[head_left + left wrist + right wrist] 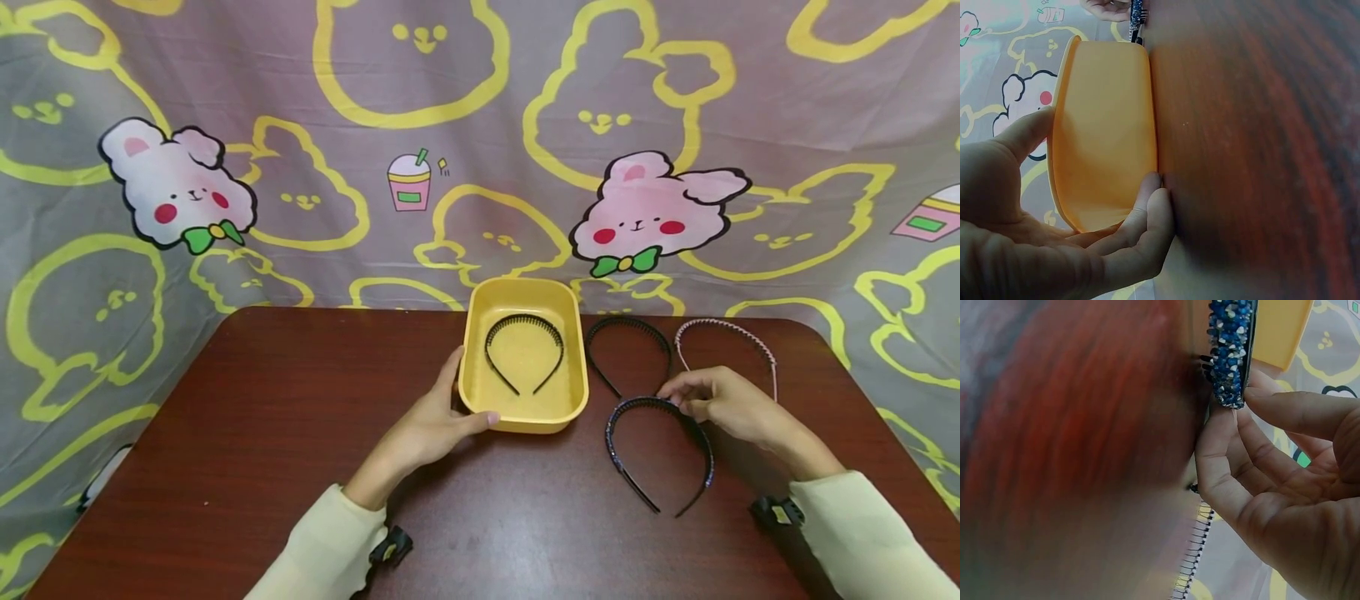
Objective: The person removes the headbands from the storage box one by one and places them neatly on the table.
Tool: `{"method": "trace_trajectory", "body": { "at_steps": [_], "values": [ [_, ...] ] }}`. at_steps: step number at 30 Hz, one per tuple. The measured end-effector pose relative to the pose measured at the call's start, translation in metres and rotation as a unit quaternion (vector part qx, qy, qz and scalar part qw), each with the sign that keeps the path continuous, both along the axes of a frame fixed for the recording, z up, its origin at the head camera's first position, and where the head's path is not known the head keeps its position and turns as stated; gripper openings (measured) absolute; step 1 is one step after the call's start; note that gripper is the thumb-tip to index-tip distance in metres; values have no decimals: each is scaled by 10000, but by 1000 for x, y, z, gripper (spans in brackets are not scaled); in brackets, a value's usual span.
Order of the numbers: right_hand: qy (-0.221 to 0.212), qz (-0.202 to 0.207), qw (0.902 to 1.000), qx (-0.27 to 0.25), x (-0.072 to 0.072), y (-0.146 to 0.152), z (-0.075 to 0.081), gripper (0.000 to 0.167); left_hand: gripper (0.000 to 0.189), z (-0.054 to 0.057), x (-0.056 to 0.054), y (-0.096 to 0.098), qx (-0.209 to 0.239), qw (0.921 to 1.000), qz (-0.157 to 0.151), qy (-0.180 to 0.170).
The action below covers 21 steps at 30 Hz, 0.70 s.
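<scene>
A yellow plastic tub (525,426) stands near the back of the table, with a black toothed headband (525,317) lying inside it. My left hand (423,433) grips the tub's left front corner, thumb on the rim; in the left wrist view the fingers curl under the tub wall (1104,125). To the right of the tub, my right hand (731,408) pinches a headband (1230,350) covered in blue and silver beads at its upper right curve. Its ends point toward me. Behind it are another black headband (630,321) and a pink headband (750,336), partly hidden by the right hand.
The dark red-brown wooden table (262,442) has rounded back corners. A grey cloth (285,67) with yellow outlines and rabbit faces hangs directly behind it and down its sides. Black bands (777,511) sit on both wrists.
</scene>
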State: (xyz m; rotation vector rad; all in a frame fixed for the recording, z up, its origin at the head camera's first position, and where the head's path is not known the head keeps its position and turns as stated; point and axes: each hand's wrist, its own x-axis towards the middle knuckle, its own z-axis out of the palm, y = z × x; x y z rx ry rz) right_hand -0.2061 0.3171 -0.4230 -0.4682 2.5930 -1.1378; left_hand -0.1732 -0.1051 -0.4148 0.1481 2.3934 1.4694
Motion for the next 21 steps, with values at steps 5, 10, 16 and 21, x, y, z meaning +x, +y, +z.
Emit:
{"method": "trace_trajectory", "body": {
  "at_steps": [5,10,16,21],
  "values": [
    [-13,9,10000,-24,0,0,0,35,111,0,0,0,32,10000,-7,-10],
    [-10,-112,9999,6,-1,0,1,32,111,1,0,-1,-1,10000,4,-17],
    [91,-297,9995,78,-1,-3,4,23,110,1,1,0,52,10000,18,40],
    [307,-404,9981,355,-1,-7,10,17,109,0,0,1,91,9999,17,69]
  ]
}}
